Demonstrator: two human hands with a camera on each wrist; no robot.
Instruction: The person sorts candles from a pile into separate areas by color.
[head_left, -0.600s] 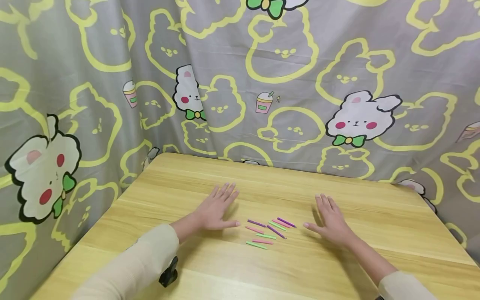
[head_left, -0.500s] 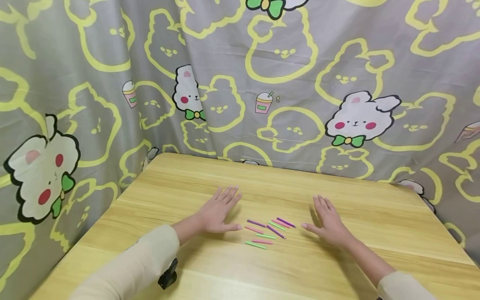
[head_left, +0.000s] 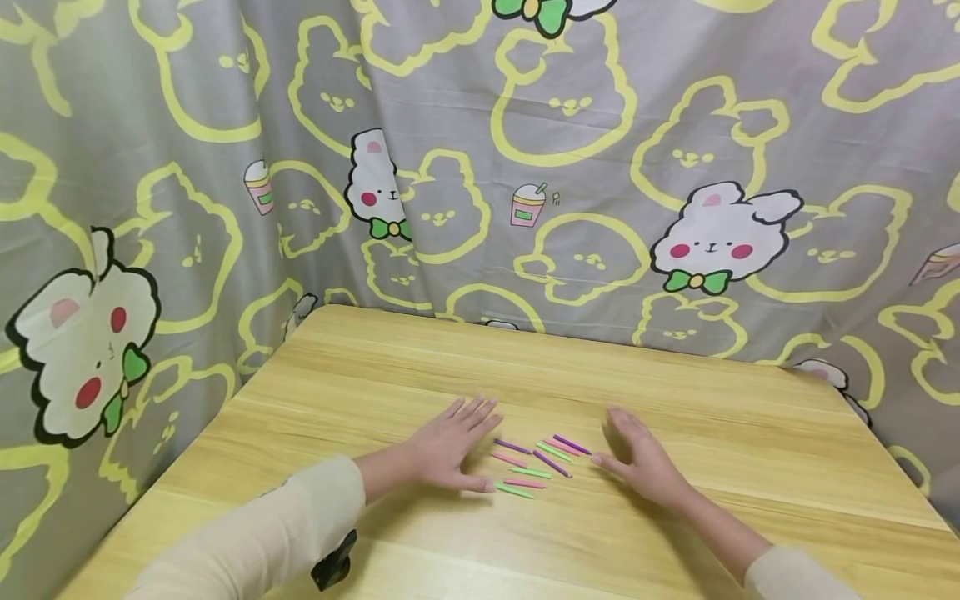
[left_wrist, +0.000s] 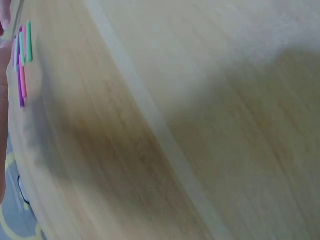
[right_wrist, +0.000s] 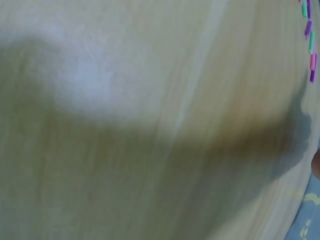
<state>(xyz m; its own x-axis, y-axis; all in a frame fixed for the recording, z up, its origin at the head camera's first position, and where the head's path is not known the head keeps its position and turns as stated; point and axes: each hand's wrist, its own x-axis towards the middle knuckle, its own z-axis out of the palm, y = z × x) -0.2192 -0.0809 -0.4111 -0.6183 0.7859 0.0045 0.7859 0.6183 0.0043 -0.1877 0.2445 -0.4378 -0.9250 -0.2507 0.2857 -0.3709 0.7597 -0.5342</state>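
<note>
Several short, thin sticks, coloured purple, pink and green and tapered like crayons, lie loosely grouped on the wooden table; a purple stick (head_left: 552, 464) is near their middle. My left hand (head_left: 450, 450) is left of the group, fingers spread, its thumb tip right at the end of the nearest green stick (head_left: 516, 492). On the other side is my right hand (head_left: 641, 458), fingers extended, thumb tip by the end of the far purple stick (head_left: 572, 445). Neither hand grips anything. At the left wrist view's edge, a green stick (left_wrist: 29, 41) shows; the right wrist view catches a purple stick (right_wrist: 308, 29).
The light wooden table (head_left: 375, 358) runs back to a grey curtain (head_left: 465, 108) with yellow outlines and cartoon rabbits. A second stretch of curtain hangs along the left side. A black device (head_left: 333, 562) sits under the left sleeve (head_left: 262, 525).
Both hands have moved inward and toward me, closing on the sticks from either side. The left thumb now reaches the near green stick. The sticks lie where they were.
</note>
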